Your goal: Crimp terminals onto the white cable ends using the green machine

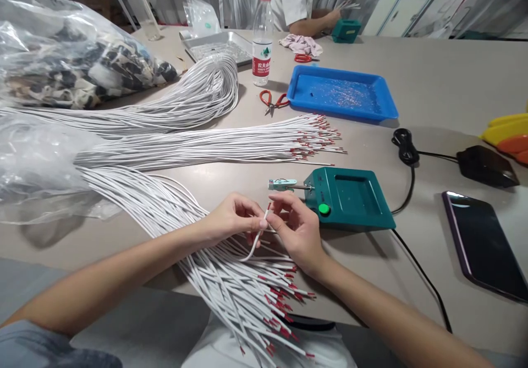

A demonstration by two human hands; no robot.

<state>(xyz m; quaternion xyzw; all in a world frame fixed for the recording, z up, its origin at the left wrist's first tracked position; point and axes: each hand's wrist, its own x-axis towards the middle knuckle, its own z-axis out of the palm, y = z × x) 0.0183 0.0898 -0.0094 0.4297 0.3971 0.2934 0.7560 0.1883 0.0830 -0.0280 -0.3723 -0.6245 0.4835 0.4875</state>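
Pinching one white wire [256, 241] between my left hand [231, 219] and right hand [297, 230], I hold its red tip above the bundle [231, 285], apart from the rest.

Left hand [233, 220] and right hand [296, 229] meet, fingertips pinched together

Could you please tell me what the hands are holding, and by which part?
The left hand and right hand together pinch one white wire near its red-tipped end.
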